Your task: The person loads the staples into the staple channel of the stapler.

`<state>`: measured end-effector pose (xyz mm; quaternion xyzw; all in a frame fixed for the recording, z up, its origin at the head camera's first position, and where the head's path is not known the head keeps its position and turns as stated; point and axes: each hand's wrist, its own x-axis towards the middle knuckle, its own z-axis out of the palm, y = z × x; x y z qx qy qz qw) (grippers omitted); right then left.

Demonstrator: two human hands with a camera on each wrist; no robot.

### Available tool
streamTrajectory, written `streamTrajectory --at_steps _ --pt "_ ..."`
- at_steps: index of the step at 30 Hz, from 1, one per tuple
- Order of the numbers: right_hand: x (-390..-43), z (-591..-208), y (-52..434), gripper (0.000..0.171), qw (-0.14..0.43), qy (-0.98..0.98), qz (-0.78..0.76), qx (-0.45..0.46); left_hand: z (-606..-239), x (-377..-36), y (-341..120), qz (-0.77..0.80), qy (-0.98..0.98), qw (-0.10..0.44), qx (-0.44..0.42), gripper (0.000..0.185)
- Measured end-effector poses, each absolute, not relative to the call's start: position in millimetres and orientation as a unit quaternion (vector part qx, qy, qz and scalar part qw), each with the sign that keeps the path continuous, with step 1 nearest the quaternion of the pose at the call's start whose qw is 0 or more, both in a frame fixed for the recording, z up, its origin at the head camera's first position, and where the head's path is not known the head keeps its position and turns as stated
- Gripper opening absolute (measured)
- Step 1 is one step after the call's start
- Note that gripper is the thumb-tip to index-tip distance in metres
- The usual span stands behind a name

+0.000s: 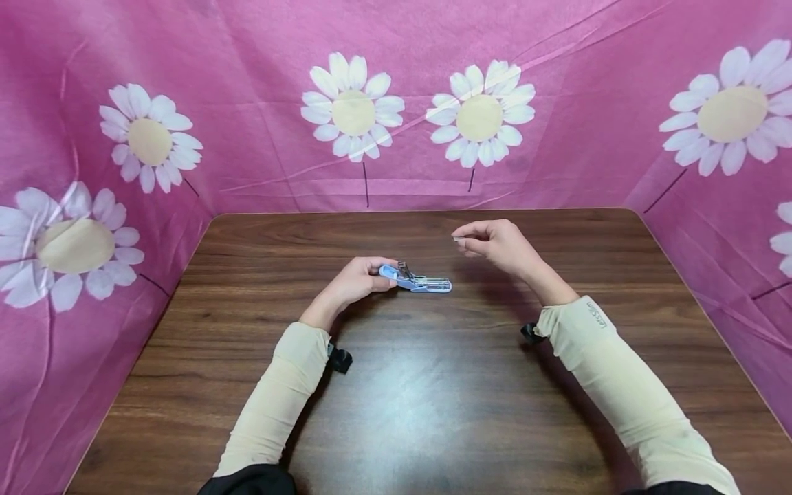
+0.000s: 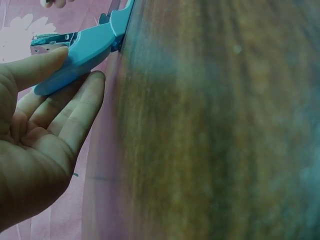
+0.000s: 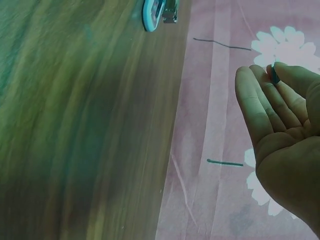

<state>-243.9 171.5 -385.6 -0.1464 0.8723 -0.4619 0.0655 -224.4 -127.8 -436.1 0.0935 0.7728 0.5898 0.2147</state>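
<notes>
L hand (image 1: 349, 283) grip round blue stapler (image 1: 416, 280) on wood table (image 1: 433, 385); R hand (image 1: 501, 245) pinching small dark bit (image 3: 275, 75), pink daisy cloth (image 1: 396, 103) behind.

The head view looks forward and down from above onto the table (image 1: 433, 412), both forearms reaching away from it. The left wrist view sits close behind the left hand's fingers (image 2: 75, 120), facing along them to the stapler (image 2: 85, 50). The right wrist view looks past the right hand's fingers (image 3: 260, 105); beyond them lies the same stapler (image 3: 152, 12).

Bare wooden table (image 1: 433, 412) all round the stapler (image 1: 416, 279); cloth walls (image 1: 93, 206) enclose three sides.
</notes>
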Motion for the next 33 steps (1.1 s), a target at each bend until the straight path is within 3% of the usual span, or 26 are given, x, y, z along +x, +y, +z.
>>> streamTrajectory --at_steps 8,33 --pt "-243.0 -383.5 159.9 0.019 0.037 0.896 -0.418 -0.146 -436.2 -224.4 -128.9 0.587 0.775 0.216 0.088 0.042" --pt "-246.6 -396.3 138.0 0.023 0.044 0.909 -0.375 -0.174 -440.4 -228.8 -129.9 0.579 0.781 0.209 0.105 0.042"
